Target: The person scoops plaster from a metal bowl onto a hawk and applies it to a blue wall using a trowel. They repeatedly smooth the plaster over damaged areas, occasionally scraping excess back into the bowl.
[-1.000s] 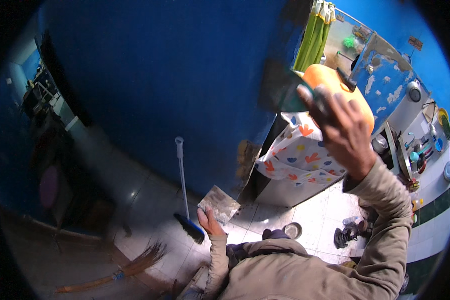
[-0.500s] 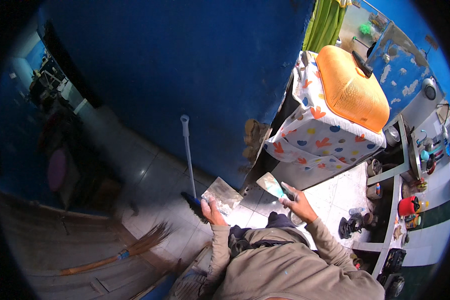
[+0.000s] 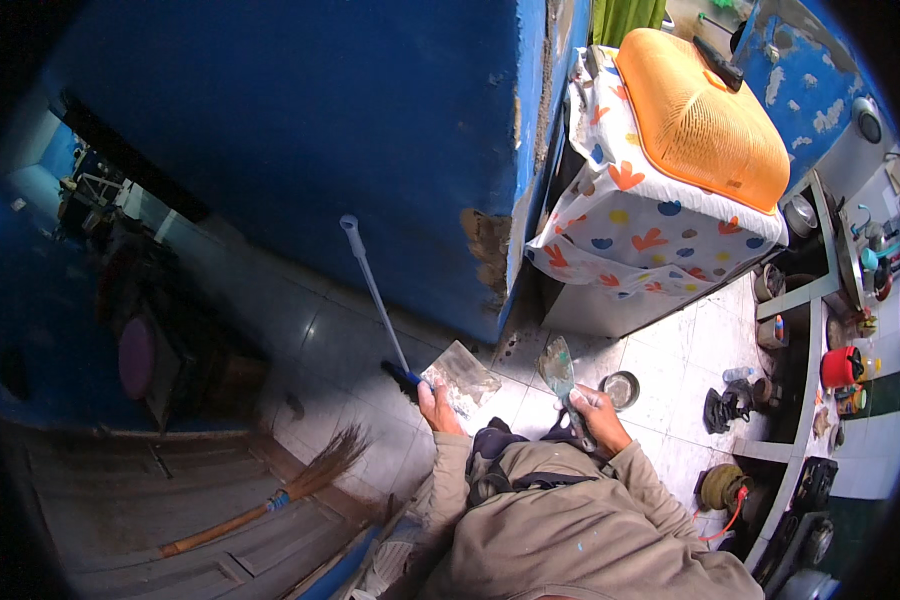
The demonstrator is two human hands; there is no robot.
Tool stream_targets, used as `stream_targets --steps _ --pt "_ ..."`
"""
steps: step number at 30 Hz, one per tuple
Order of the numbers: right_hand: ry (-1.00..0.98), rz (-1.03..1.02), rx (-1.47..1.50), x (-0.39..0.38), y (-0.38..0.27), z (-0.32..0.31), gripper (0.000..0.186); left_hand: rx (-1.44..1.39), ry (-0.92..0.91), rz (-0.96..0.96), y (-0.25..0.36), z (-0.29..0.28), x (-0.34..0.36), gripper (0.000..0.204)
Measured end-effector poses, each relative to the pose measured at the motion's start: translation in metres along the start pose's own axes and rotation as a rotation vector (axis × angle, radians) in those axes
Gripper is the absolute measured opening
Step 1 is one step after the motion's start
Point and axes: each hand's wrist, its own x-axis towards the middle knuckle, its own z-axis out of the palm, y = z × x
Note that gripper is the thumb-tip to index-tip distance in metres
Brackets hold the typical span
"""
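Observation:
My left hand (image 3: pixel 440 408) grips the near edge of a flat, squarish plate (image 3: pixel 462 372) smeared with whitish paste. In my right hand (image 3: pixel 600 415) is a putty knife (image 3: pixel 557 368), its broad blade stained and pointing away from me, with a greenish handle in my closed fingers. The two tools are apart, both in front of my body over the tiled floor. Ahead, the corner of the blue wall (image 3: pixel 488 255) has a bare, chipped patch of brown and grey.
A long-handled push broom (image 3: pixel 378 295) leans against the wall. A straw broom (image 3: pixel 270 500) lies on the wooden surface at left. A round metal bowl (image 3: pixel 620 390) sits on the floor. At right stand a cloth-draped cabinet (image 3: pixel 650 235) with an orange cover (image 3: pixel 705 120), and crowded shelves (image 3: pixel 805 370).
My view has swung, showing more of the wall's corner. The putty knife now points more straight ahead and sits closer to my body. The metal bowl has come into fuller view.

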Motion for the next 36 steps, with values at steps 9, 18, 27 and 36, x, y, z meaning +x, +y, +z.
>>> stream_targets --steps 9,18,27,36 --pt "-0.039 0.206 0.261 -0.007 0.029 -0.065 0.028 0.115 -0.009 -0.067 -0.055 0.028 -0.037 0.033" --pt "0.014 0.3 0.302 -0.009 0.061 -0.194 0.022 0.101 0.211 -0.204 -0.145 0.043 -0.102 0.04" --pt "0.117 0.421 0.217 -0.015 0.106 -0.312 0.016 0.099 0.363 -0.376 -0.19 0.089 -0.172 0.05" --pt "0.226 0.518 0.305 -0.034 0.157 -0.348 0.015 0.163 0.339 -0.43 -0.188 0.14 -0.19 0.05"
